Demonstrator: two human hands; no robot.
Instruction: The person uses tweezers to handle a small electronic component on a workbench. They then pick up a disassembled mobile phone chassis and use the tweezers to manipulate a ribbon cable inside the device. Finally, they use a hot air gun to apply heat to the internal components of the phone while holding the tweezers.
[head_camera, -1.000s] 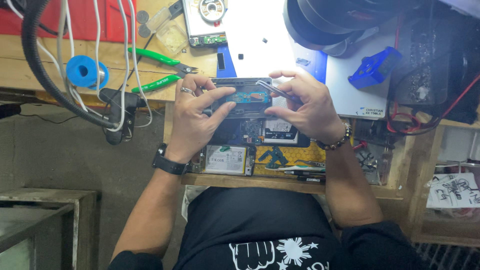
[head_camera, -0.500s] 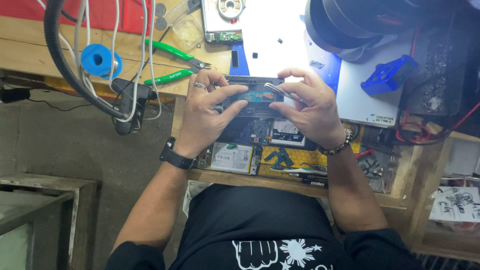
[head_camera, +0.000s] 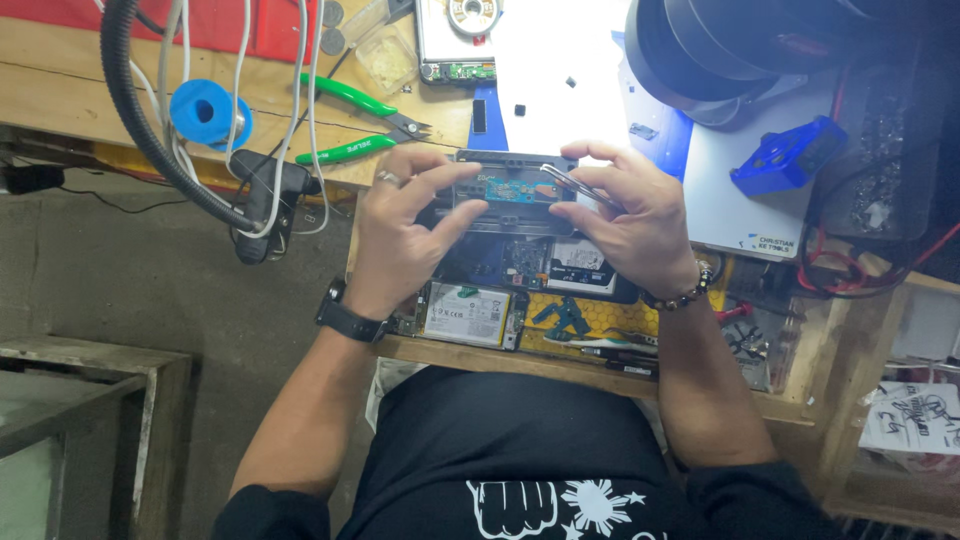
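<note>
Hands at a cluttered wooden bench (head_camera: 90, 95), seen from above. The left hand (head_camera: 400, 235), with a ring on one finger and a black watch (head_camera: 348, 320) at the wrist, has its fingers curled round the left end of a dark frame (head_camera: 512, 185), thumb below and fingertips on its top edge. The right hand (head_camera: 630, 215), a bead bracelet (head_camera: 685, 296) at the wrist, steadies the frame's right end and pinches metal tweezers (head_camera: 575, 186) between thumb and forefinger; their tips lie on a small blue board (head_camera: 510, 189) set in the frame. Whether the tips grip anything cannot be told. The frame is held just above the bench edge, in front of the person's chest, over an opened device (head_camera: 520, 262) whose circuitry shows. Just beside that, nearer the person, lie a white battery (head_camera: 467, 313) and a yellow mat (head_camera: 610, 318) with small tools on it. To the left, well apart from the hands, lie green-handled pliers (head_camera: 365, 120), a blue spool (head_camera: 207, 112), and a black hose (head_camera: 150, 140) with white cables (head_camera: 300, 90). To the right sit a blue plastic part (head_camera: 787, 155) on a white sheet (head_camera: 745, 215).
</note>
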